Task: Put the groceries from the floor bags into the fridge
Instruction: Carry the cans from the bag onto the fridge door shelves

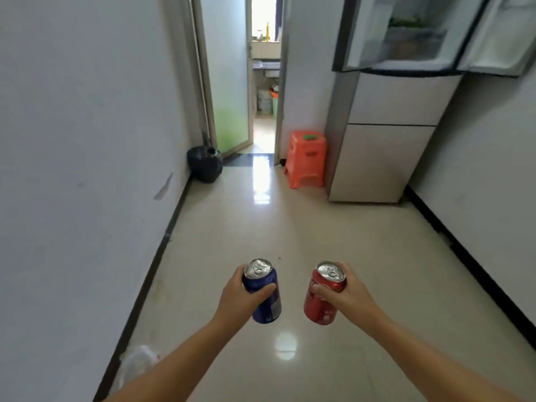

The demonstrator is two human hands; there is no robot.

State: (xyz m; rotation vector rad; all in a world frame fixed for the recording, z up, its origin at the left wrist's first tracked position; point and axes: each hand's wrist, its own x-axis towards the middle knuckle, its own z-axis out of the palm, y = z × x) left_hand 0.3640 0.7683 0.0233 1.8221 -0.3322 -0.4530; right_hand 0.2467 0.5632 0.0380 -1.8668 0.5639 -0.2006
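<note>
A person carries two drink cans down a narrow hallway toward an open fridge

The left hand (pixel 236 294) has its grip wrapped round a blue can (pixel 264 294), the right hand (pixel 343 288) round a red can (pixel 323 297), both held near over the tiled floor (pixel 333 236); labels unreadable. Far right, the fridge (pixel 388 111) is cut off at top, contents blurred. A pale bag (pixel 139 362) lies near left, partly hidden by the forearm
</note>
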